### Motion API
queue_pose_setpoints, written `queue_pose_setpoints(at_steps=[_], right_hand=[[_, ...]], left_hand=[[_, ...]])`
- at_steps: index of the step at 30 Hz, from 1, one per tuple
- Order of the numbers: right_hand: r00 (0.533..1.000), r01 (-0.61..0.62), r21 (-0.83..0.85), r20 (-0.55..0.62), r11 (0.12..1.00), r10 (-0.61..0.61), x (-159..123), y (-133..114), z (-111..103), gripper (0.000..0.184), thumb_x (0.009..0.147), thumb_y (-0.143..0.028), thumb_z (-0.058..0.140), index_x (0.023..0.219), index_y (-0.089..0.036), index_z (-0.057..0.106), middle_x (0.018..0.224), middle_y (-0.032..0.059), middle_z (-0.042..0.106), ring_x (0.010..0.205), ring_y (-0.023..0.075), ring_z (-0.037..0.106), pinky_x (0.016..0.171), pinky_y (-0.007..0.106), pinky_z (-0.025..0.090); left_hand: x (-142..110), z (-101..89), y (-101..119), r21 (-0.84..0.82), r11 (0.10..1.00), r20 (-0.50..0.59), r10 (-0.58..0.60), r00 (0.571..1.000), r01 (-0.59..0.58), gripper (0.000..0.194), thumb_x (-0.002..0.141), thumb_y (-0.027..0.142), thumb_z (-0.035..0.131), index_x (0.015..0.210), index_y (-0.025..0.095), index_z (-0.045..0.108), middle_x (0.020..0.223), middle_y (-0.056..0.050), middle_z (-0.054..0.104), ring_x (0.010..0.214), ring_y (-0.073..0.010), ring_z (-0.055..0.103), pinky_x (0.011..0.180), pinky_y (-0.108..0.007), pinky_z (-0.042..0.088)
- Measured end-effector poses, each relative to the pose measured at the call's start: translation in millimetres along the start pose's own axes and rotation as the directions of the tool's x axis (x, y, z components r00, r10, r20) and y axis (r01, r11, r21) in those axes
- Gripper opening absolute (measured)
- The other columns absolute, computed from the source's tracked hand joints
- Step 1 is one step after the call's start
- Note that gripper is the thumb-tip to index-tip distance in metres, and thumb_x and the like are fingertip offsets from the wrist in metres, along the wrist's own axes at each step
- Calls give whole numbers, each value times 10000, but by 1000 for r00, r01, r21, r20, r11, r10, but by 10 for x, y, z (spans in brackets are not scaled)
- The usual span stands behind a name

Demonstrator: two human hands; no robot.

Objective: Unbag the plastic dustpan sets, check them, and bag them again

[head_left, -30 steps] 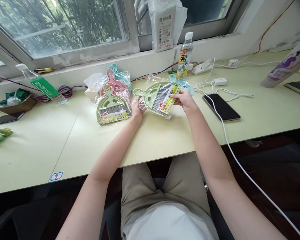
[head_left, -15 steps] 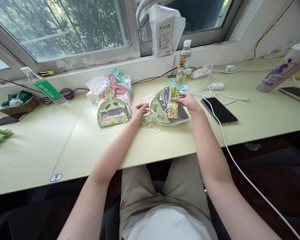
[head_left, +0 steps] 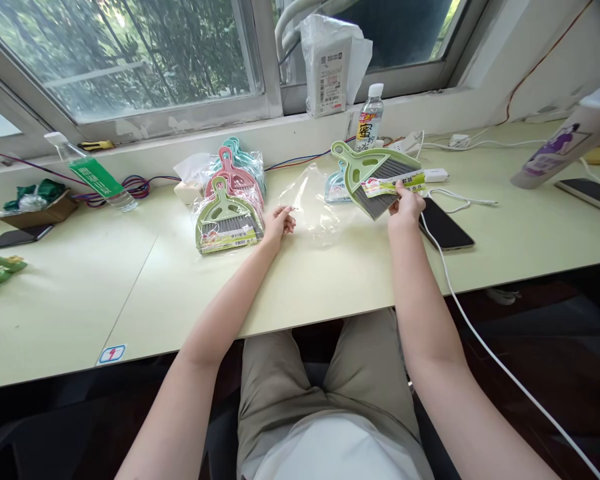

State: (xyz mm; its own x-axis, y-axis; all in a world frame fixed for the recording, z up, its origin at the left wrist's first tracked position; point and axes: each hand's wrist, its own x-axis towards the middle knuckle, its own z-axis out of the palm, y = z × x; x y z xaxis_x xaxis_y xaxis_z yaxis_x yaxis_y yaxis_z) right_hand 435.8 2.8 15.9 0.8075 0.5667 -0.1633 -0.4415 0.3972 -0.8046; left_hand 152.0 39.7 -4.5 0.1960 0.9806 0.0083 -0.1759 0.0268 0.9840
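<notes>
Green plastic dustpan (head_left: 356,175) and grey brush (head_left: 374,200) are out of their wrap, held up over the desk (head_left: 320,283) at right; the printed label (head_left: 389,184) is still on. The right hand (head_left: 405,205) grips them together by the label's end. The left hand (head_left: 280,225) is half curled, its fingertips seemingly pinching the edge of a clear bag (head_left: 316,208). Just beyond it, a green set (head_left: 223,212), a pink set (head_left: 230,175) and blue sets (head_left: 254,160) remain bagged, the blue ones overlapped beyond counting. Another blue set (head_left: 335,188) is partly hidden behind the dustpan, its wrapping unclear; the bottle's (head_left: 371,113) base is covered too.
</notes>
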Motion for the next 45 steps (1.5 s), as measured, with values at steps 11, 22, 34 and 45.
queue_pose_setpoints(at_steps=[11,22,34,45], right_hand=[[997,-72,-10,1,997,72,-110,70,96,246,744,-179,785,885,-151,585,812,-8,654,689,95,658,593,178,566],[974,-87,-147,195,985,115,-308,229,165,215,714,-136,771,852,-141,606,795,3,674,662,89,638,564,162,540],[950,-92,-195,277,977,145,-274,298,164,214,712,-133,774,837,-146,601,794,0,684,657,89,641,578,171,544],[895,-106,-345,375,933,240,-316,257,201,83,829,-124,618,900,-159,592,836,31,694,703,139,673,661,282,585]], left_hand=[[63,-16,4,-245,960,2,-140,990,137,366,911,226,561,1241,177,411,1175,-168,698,973,-173,715,923,-304,531],[56,-24,1,-233,969,-18,-86,996,79,516,909,173,492,1400,289,385,1524,-34,442,1198,-126,606,961,-268,503],[-43,37,-28,-103,989,43,108,993,-103,775,863,242,641,1502,414,237,1469,-31,500,1118,-131,646,1045,-311,441],[-139,168,-76,4,1000,88,-31,996,30,317,850,306,610,1150,218,557,1100,-51,684,973,-203,670,835,-363,572]])
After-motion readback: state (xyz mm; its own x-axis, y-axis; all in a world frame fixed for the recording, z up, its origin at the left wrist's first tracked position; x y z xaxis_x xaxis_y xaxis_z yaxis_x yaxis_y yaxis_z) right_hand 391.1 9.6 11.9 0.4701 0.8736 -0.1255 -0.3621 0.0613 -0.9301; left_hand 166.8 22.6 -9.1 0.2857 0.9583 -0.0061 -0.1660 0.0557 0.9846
